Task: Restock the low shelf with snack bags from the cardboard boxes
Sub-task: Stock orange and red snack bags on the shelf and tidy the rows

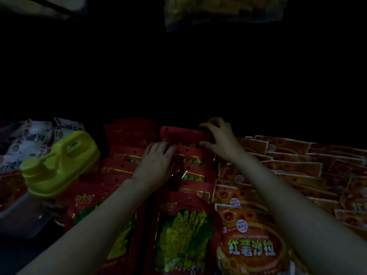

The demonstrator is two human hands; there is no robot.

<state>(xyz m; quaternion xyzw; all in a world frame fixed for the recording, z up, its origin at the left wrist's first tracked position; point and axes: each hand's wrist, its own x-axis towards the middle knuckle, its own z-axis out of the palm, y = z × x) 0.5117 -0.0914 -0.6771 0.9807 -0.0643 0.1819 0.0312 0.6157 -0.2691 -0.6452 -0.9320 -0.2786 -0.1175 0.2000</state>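
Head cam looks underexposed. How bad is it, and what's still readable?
Head view: very dark, the upper half nearly black, so the back of the shelf is lost. Near bags stay legible: red bags with yellow-green print, orange bags with clear lettering. The yellow jug is the brightest thing. Left hand and right hand show, fingers slightly soft. Wide-angle bending at edges.

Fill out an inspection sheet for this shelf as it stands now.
Surface: low shelf hidden under overlapping bags; back in darkness.
Job's things: red snack bags in two rows at centre; orange snack bags in rows to the right; cardboard boxes not seen.
Clutter: yellow plastic jug lying at left; white packets behind it.
Hands: left hand flat on the red bags; right hand spread at the rearmost red bag's edge; grip unclear.
Cables: nothing seen.
Surroundings: clear bag overhead; the rest is too dark.
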